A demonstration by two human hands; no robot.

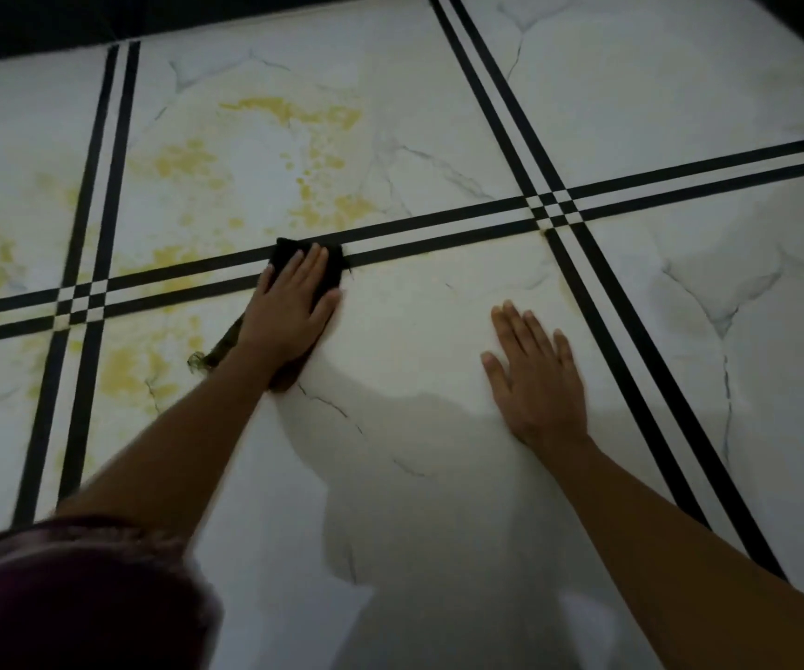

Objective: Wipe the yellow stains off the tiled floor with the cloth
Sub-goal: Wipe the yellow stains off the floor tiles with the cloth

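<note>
My left hand (291,309) presses flat on a dark cloth (288,256) that lies across the black double stripe of the white marble-look tiled floor (438,331). A frayed end of the cloth trails out to the left of my wrist. Yellow stains (293,113) spread over the tile beyond the cloth, and more yellow stains (129,365) lie on the tiles to the left. My right hand (535,374) rests flat on the floor to the right, fingers spread, holding nothing. The tile under both hands shows no yellow.
Black double stripes (554,207) cross the floor in a grid. A dark edge (27,26) borders the floor at the far side. A dark reddish garment (76,597) fills the lower left corner.
</note>
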